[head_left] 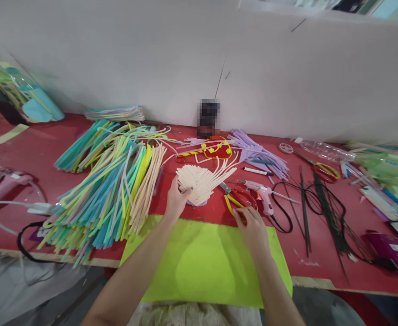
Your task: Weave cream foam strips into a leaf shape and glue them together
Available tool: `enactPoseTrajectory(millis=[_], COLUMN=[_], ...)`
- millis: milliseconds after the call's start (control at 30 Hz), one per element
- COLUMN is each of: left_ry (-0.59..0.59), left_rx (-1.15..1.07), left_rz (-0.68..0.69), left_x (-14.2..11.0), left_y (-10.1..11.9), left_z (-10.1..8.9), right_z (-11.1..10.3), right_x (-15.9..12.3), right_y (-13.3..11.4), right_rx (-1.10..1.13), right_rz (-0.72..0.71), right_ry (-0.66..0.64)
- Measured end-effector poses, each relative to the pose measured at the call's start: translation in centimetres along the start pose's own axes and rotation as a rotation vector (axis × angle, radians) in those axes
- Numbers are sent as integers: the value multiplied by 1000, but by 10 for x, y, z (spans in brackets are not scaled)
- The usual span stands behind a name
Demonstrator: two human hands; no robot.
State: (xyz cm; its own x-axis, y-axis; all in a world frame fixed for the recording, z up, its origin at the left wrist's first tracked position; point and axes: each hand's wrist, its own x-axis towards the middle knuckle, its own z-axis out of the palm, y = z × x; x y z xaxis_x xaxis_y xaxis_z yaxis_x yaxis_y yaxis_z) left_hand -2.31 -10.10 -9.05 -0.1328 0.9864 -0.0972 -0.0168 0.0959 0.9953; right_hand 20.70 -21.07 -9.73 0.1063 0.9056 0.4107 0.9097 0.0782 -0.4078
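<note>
My left hand (176,199) is closed on the left edge of a woven cream foam-strip fan (201,181) lying on the red table (22,149). My right hand (251,228) rests with its fingers spread on the far edge of a lime green foam sheet (202,267). Its fingertips reach toward the red and yellow scissors (238,199). A pink glue gun (262,194) lies just right of the scissors.
A big pile of pastel foam strips (111,190) lies to the left. Purple strips (256,151), a red and yellow piece (215,149), a marker (256,171), black cable (287,203), green wires (328,208) and a plastic bottle (324,150) lie on the right. The wall stands close behind.
</note>
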Motion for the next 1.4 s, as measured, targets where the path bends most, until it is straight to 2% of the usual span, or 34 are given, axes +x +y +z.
enactPoseTrajectory(millis=[67, 233, 300, 567, 800, 967, 1033, 1067, 1133, 1233, 1300, 1400], left_ry=[-18, -101, -127, -40, 35, 94, 107, 74, -76, -297, -335, -329], left_rx=[21, -201, -214, 85, 174, 601, 707, 718, 709, 765, 822, 861], left_rz=[24, -51, -61, 20, 68, 135, 216, 277, 391, 401, 394, 420], left_x=[2, 11, 12, -2, -6, -11, -14, -15, -16, -16, -16, -17], left_y=[0, -5, -7, 2, 11, 14, 15, 14, 9, -2, -8, -11], left_z=[1, 4, 4, 0, -1, -2, -1, 0, 2, 6, 8, 9], right_z=[2, 4, 4, 3, 4, 4, 4, 5, 6, 10, 13, 12], right_x=[0, -2, -2, -2, -2, -2, -1, -1, 0, 2, 3, 7], right_y=[0, -1, -1, -4, -2, -3, -3, -4, -4, -6, -7, -8], right_rx=[4, 11, 10, 5, 18, -16, -68, -107, -205, -324, -328, -232], right_rz=[17, 40, 34, 44, 35, 21, -1, -18, -56, -113, -118, -65], right_ry=[13, 21, 29, 50, 61, 49, 43, 32, -3, -53, -42, 25])
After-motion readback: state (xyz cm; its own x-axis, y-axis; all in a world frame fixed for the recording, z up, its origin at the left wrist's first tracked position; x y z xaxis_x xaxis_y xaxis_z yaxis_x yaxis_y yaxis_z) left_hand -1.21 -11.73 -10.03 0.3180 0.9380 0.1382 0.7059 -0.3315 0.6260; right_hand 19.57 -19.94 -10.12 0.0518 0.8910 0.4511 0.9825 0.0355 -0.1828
